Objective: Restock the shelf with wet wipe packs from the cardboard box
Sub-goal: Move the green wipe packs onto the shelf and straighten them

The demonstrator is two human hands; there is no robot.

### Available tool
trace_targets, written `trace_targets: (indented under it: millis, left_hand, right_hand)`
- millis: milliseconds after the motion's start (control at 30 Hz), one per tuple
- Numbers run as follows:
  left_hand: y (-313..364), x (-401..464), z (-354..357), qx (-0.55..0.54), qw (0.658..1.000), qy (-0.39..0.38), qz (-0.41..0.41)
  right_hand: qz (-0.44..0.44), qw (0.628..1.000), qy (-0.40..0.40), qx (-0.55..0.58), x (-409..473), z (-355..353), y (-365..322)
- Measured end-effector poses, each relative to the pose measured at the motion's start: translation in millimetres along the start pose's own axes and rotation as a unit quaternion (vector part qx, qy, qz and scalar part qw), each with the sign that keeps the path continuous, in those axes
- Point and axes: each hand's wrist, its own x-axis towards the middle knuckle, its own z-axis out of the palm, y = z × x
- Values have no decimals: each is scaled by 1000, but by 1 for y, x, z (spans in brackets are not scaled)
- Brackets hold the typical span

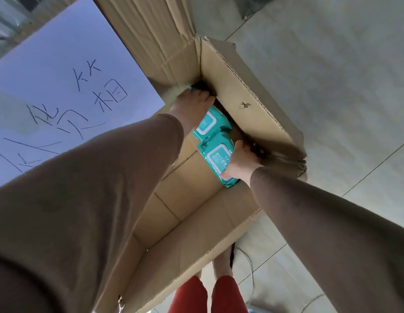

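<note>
I look down into an open cardboard box [246, 91] on the floor. Two teal wet wipe packs with white lids lie at its far end. My left hand [192, 107] reaches deep into the box and grips the far pack [211, 125], its fingers curled over the pack's far edge. My right hand [240, 162] holds the near pack [215, 158], thumb on the lid and fingers down its right side against the box wall. Both arms wear brown sleeves. The shelf is out of view.
A white sheet with handwritten black characters [61, 86] lies on the box's left flap. Bare cardboard bottom [187, 193] shows in the near half of the box. Grey tiled floor [332, 75] spreads to the right. My red trousers and feet [221, 288] stand at the box's near end.
</note>
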Motion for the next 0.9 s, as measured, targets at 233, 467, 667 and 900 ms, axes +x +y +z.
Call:
trace_targets:
  millis: [233, 467, 667, 900]
  left_hand:
    - [0, -31, -15, 17, 991, -122, -57]
    - [3, -156, -8, -305, 901, -145, -273]
    - [-22, -280, -77, -426, 857, -52, -285]
    - [-77, -461, -193, -498, 805, 46, -320]
  right_hand:
    - [4, 998, -60, 24, -8, -11, 4]
    - [-121, 991, 35, -33, -83, -64, -7]
    - [-250, 965, 73, 6, -204, -124, -19]
    - [-349, 913, 62, 201, -377, -188, -72]
